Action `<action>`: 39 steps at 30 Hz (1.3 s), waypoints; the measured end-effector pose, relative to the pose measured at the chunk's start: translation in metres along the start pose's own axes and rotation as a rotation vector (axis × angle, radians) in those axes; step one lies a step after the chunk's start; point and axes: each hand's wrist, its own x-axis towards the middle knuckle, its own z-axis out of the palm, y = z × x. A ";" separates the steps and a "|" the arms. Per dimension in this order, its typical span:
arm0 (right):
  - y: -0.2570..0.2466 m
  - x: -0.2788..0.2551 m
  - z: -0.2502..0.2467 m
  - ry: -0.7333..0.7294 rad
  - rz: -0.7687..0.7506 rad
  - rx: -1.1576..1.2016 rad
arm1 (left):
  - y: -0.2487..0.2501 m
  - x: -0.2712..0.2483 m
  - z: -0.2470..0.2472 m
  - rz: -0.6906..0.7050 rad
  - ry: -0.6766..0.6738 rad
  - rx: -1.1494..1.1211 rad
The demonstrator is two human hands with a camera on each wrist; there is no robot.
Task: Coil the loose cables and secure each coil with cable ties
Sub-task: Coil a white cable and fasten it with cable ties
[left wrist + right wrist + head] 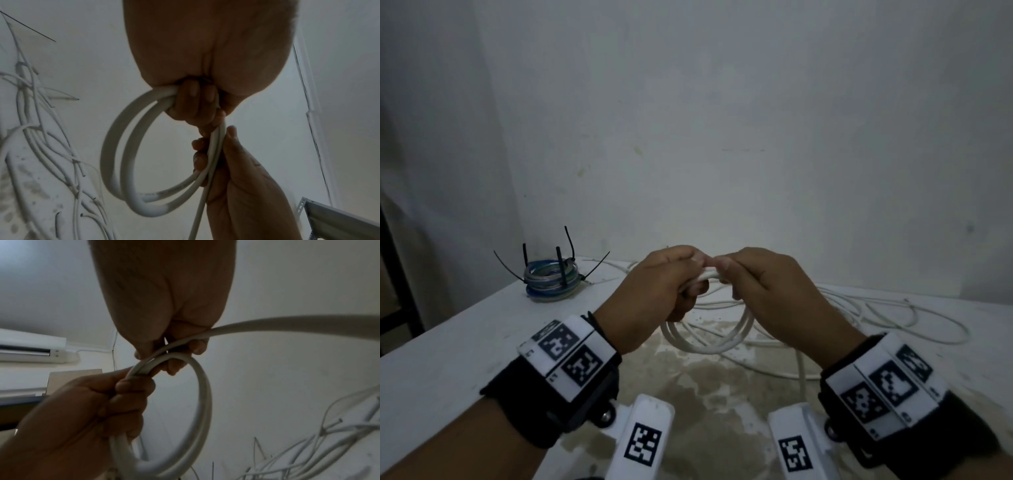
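Both hands up at frame centre over the bench (465, 342). Left hand (654, 294) grip curled around the top of the white cable coil (709, 339); right hand (767, 298) grip pinching the same cable just beside it. Coil hangs below the hands. Loose white cables (893, 315) sprawl right. Finished blue coil with black cable ties (551, 279) sits mid-left.

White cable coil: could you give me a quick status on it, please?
Left hand and right hand both grip the white cable coil at its top. No tie on it yet. Loose cable trails across the table; nothing blocking.
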 end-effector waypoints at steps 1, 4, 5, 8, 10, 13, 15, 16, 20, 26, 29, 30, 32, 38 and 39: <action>0.004 0.000 0.000 0.048 -0.037 -0.013 | -0.001 0.000 0.000 -0.004 -0.003 -0.028; 0.008 0.000 0.004 0.227 -0.158 -0.114 | -0.001 -0.001 0.003 0.000 -0.040 -0.115; 0.009 0.000 0.006 0.270 -0.168 -0.144 | -0.001 -0.001 0.004 -0.002 -0.059 -0.147; 0.013 0.001 0.006 0.336 -0.115 -0.137 | -0.002 -0.003 0.006 -0.026 -0.098 -0.225; 0.014 0.000 0.006 0.305 -0.050 -0.123 | -0.004 -0.003 0.006 -0.058 -0.092 -0.264; 0.009 -0.002 0.006 0.186 0.037 -0.061 | -0.007 -0.001 0.006 -0.069 -0.034 -0.195; 0.001 -0.004 0.002 0.081 0.087 0.069 | -0.006 0.000 0.006 -0.061 -0.014 -0.118; -0.001 -0.004 0.000 0.016 0.092 0.093 | -0.005 0.000 0.006 -0.052 -0.010 -0.094; -0.002 -0.001 -0.001 -0.054 0.004 0.074 | 0.003 0.004 0.005 0.023 0.067 -0.065; -0.005 0.000 -0.007 -0.121 0.086 0.058 | 0.000 0.006 0.007 0.182 0.110 0.266; -0.014 0.003 -0.013 -0.276 0.172 0.219 | -0.002 0.011 0.003 0.335 0.116 0.409; -0.017 0.003 -0.015 -0.290 0.188 0.259 | -0.002 0.012 0.002 0.376 0.118 0.413; -0.020 0.005 -0.020 -0.288 0.219 0.310 | -0.002 0.015 0.004 0.440 0.129 0.431; -0.012 0.020 -0.034 -0.143 0.195 -0.035 | -0.017 0.018 0.018 0.539 0.424 0.569; -0.006 0.025 -0.039 -0.059 0.207 -0.057 | -0.020 0.015 0.021 0.568 0.431 0.589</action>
